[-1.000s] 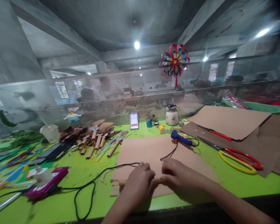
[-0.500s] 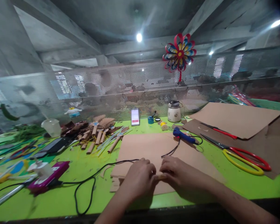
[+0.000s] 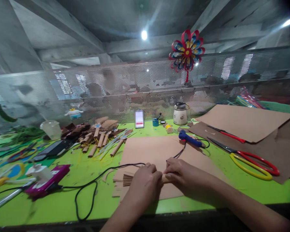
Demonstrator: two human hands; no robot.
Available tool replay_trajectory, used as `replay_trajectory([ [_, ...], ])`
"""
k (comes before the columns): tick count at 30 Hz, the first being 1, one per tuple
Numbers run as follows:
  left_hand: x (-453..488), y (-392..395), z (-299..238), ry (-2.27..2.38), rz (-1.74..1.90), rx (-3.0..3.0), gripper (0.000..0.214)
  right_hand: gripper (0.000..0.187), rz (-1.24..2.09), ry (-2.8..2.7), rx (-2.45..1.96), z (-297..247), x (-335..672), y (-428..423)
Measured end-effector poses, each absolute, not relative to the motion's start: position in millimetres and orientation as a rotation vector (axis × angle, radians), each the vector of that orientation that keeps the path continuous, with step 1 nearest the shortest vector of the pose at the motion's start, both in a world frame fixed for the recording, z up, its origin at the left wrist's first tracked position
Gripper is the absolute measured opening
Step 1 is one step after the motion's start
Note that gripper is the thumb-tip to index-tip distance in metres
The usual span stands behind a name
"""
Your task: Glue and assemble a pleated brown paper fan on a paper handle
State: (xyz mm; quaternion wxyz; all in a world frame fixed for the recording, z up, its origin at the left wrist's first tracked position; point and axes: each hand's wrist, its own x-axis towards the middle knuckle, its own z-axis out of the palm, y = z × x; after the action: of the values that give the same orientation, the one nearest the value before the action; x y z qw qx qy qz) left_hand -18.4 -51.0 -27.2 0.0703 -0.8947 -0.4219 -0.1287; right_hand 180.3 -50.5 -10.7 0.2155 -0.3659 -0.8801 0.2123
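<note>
Both my hands are closed on a small brown paper roll [image 3: 166, 179], low over the front of the kraft paper sheets [image 3: 149, 149]. My left hand [image 3: 147, 183] covers much of the piece. Past its left side shows a fringed paper strip [image 3: 128, 179], cut into narrow slits; whether it joins the roll is hidden under the hand. My right hand [image 3: 180, 174] pinches the roll's right end between thumb and fingers. Beyond it, a blue glue gun [image 3: 192, 140] lies on the sheets, its black cord [image 3: 103, 178] running left past my hands.
Large scissors [image 3: 251, 164] and a smaller red-handled pair [image 3: 232, 137] lie right, by brown sheets [image 3: 246, 120]. Paper-tube pieces [image 3: 101, 138] are heaped left. A magenta power strip [image 3: 48, 180] sits front left. A phone [image 3: 139, 119], a blue pot [image 3: 155, 122] and a jug [image 3: 180, 114] stand behind.
My left hand has shifted slightly, and the fringed strip at its left now shows more. My right hand's fingers have moved along the roll. The view has tilted a little.
</note>
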Motion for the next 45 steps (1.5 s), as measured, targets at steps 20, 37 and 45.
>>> replay_trajectory([
  [20,-24,-46,-11,-1.326,-0.312,-2.897,0.027,0.025,0.261,-2.459,-0.936,-21,177,-59],
  [37,-21,-48,-24,-1.163,-0.275,-2.767,0.01,0.026,0.346,-2.455,-1.059,-27,178,-56],
  [45,-24,-43,-30,-1.148,-0.277,-2.809,0.007,0.008,0.341,-2.424,-1.153,-38,176,-56],
])
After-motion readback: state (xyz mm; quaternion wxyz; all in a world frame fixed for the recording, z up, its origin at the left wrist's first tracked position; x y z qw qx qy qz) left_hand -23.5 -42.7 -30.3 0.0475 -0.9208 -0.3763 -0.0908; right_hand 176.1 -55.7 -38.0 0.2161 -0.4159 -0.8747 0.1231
